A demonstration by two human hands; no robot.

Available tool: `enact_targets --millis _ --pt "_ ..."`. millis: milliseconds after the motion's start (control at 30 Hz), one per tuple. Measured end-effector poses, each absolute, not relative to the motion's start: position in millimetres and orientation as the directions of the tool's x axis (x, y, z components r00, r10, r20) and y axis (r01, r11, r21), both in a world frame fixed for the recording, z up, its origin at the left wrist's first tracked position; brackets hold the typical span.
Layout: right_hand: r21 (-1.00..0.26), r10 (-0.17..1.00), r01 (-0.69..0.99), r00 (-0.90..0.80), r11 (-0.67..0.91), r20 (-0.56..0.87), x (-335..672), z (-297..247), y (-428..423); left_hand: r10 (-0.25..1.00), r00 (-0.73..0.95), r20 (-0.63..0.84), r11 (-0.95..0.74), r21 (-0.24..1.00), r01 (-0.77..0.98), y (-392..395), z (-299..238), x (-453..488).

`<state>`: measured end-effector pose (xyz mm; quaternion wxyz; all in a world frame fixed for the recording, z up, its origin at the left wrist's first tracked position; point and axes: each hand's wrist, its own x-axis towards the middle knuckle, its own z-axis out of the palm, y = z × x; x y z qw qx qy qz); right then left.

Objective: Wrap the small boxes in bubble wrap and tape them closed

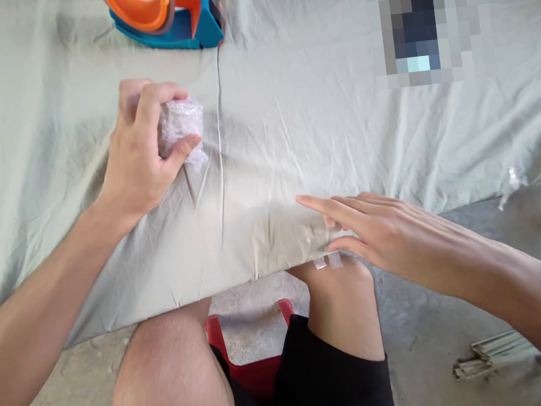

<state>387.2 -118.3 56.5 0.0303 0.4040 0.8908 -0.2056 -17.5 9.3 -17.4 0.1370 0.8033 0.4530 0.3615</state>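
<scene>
A small bundle in bubble wrap (182,123) is gripped between the thumb and fingers of my left hand (141,139), over the cloth-covered table (265,158). What lies inside the wrap cannot be made out. My right hand (370,224) is at the table's front edge, its fingers stretched out and the thumb apart from them. Just below its thumb, short strips of clear tape (334,260) hang from the edge of the cloth.
An orange and blue tape dispenser (201,25) stands at the back of the table. A blurred dark object (414,27) lies at the back right. Below are my knees, a red stool (253,374), and a bundle of thin sticks (493,353) on the concrete floor.
</scene>
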Motion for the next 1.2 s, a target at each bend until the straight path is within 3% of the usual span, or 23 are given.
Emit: enact_targets --millis 200,300,367,533,700,800,900,1000,1133,1200 --pt "0.026 0.685 0.701 -0.688 0.713 -0.24 358.1 67.9 -96.0 0.768 0.405 0.496 -0.615 0.395 0.682 10.2 -18.7 -21.3" --pt "0.121 0.715 0.717 -0.634 0.686 -0.296 350.7 68.8 -83.6 0.766 0.414 0.492 -0.611 0.357 0.707 8.6 -17.7 -21.7" --pt "0.078 0.72 0.744 -0.606 0.663 -0.337 353.4 68.7 -74.2 0.779 0.404 0.48 -0.598 0.372 0.71 8.3 -17.6 -21.5" --pt "-0.202 0.731 0.788 -0.615 0.582 -0.296 372.0 66.0 -57.5 0.825 0.34 0.452 -0.55 0.5 0.669 12.8 -22.3 -21.8" --pt "-0.128 0.784 0.816 -0.578 0.564 -0.226 374.8 61.8 -57.8 0.811 0.311 0.496 -0.561 0.504 0.657 8.2 -19.5 -17.4" --pt "-0.189 0.776 0.799 -0.6 0.57 -0.196 361.3 71.6 -53.9 0.802 0.32 0.504 -0.572 0.498 0.652 0.7 -12.3 -13.1" --pt "-0.362 0.815 0.761 -0.58 0.539 -0.006 328.0 86.4 -38.8 0.777 0.356 0.52 -0.603 0.452 0.657 -3.1 -8.7 -11.2" --pt "-0.455 0.83 0.698 -0.51 0.553 0.226 281.6 89.7 -13.1 0.755 0.331 0.566 -0.617 0.443 0.65 -1.9 -11.0 -12.0" --pt "-0.452 0.754 0.606 -0.484 0.655 0.444 237.3 63.6 23.6 0.753 0.29 0.59 -0.612 0.467 0.638 -0.2 -14.5 -11.5" --pt "-0.421 0.708 0.574 -0.505 0.702 0.493 231.1 44.4 35.1 0.789 0.219 0.574 -0.568 0.547 0.615 -1.7 -14.1 -8.5"
